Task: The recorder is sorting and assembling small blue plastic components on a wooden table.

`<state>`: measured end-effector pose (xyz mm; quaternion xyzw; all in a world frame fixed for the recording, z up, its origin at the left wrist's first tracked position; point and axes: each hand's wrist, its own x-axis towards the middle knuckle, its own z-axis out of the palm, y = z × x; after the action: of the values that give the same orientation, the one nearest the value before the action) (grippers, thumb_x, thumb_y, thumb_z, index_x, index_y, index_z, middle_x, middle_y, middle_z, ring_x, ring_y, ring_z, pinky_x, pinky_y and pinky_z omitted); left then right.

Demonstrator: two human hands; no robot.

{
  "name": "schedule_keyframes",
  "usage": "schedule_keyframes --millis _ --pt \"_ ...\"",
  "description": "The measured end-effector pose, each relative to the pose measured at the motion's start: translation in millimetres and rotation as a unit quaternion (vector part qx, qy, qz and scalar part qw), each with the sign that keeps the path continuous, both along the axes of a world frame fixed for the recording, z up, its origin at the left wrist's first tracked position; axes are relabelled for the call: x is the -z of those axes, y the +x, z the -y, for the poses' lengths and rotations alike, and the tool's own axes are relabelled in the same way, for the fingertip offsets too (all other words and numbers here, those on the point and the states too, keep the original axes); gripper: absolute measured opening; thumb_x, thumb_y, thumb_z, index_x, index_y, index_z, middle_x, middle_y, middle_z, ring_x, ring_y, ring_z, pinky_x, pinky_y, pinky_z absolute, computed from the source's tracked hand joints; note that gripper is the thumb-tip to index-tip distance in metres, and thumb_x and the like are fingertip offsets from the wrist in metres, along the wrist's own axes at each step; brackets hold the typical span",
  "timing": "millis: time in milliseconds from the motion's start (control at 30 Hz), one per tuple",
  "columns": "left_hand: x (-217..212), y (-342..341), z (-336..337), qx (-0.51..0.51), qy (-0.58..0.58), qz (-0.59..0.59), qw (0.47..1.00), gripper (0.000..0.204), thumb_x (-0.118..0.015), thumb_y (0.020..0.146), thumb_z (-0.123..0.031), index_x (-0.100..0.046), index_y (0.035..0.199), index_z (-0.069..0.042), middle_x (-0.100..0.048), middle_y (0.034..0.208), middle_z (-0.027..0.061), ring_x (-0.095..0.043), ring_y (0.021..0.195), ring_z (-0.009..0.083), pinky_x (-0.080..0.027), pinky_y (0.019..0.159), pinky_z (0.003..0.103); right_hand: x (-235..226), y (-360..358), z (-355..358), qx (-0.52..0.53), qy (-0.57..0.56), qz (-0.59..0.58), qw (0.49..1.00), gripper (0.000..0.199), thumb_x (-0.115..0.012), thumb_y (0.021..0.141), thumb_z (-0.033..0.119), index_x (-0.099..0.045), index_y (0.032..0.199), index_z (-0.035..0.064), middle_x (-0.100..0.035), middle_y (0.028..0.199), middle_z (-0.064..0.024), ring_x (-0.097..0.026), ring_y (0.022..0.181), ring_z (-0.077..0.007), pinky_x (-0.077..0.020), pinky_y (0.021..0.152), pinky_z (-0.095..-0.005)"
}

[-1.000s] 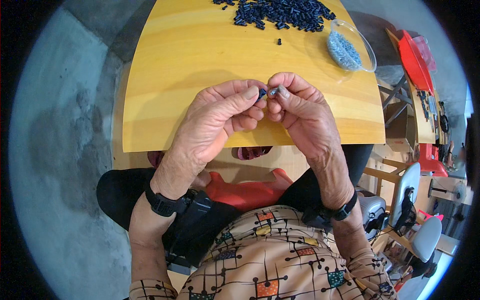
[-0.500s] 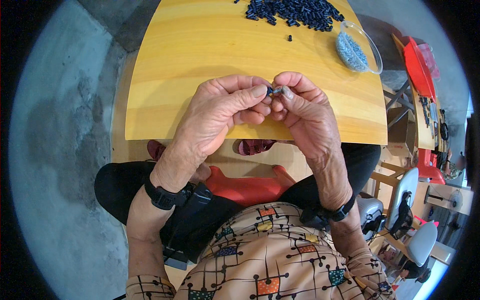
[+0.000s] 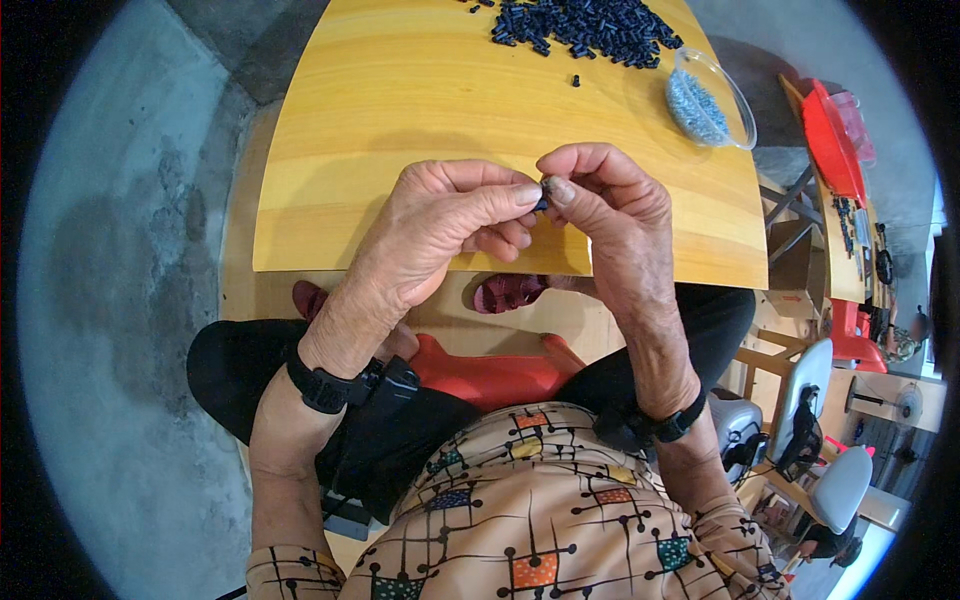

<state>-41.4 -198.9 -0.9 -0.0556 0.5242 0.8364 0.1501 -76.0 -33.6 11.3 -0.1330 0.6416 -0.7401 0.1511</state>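
Both hands (image 3: 440, 218) drew closer together — now meeting at 1 dark-blue piece (image 3: 542, 205).

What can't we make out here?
Dark part: head view, mostly covered by fingers of the left hand and right hand.
Dark pile: head view, far side cut off by the top edge.
Silvery pieces in the clear bowl: head view, too small for single shapes.

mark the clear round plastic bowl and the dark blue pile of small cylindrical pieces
Clear round plastic bowl (image 3: 727, 88), head view, bare wall.
Dark blue pile of small cylindrical pieces (image 3: 590, 28), head view, its middle.
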Motion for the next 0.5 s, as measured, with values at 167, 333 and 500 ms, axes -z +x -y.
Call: schedule_keyframes --millis 167,333,500 --pt "-3.3 2.2 1.2 -0.013 -0.009 0.006 1.000 0.016 -0.061 0.083 -0.016 -0.064 0.088 -0.001 -0.063 0.072 0.0042 -0.058 0.058 0.0080 -0.048 0.052 0.019 -2.8 1.1 2.6 -0.003 0.014 -0.032 0.999 0.015 -0.059 0.080 -0.001 -0.061 0.095 -0.0019 -0.063 0.082 -0.0034 -0.058 0.073 -0.0080 -0.0473 0.069 -0.0203" --pt "-2.5 1.3 5.4 -0.016 0.016 -0.010 1.000 0.015 -0.062 0.082 -0.015 -0.064 0.087 -0.002 -0.063 0.071 0.0044 -0.059 0.059 0.0088 -0.048 0.052 0.020 -0.7 -0.9 0.4 -0.014 0.011 -0.040 0.999 0.016 -0.059 0.081 0.001 -0.062 0.096 -0.0014 -0.063 0.083 -0.0033 -0.058 0.074 -0.0076 -0.0469 0.070 -0.0205" --pt "0.1 0.4 5.3 -0.029 0.019 0.004 0.999 0.014 -0.062 0.081 -0.015 -0.064 0.087 -0.002 -0.064 0.073 0.0046 -0.058 0.059 0.0091 -0.048 0.053 0.021 9.7 -2.7 -1.9 -0.015 -0.061 0.056 0.996 0.016 -0.056 0.084 0.006 -0.062 0.098 -0.0002 -0.063 0.082 -0.0033 -0.055 0.071 -0.0071 -0.0455 0.069 -0.0203"
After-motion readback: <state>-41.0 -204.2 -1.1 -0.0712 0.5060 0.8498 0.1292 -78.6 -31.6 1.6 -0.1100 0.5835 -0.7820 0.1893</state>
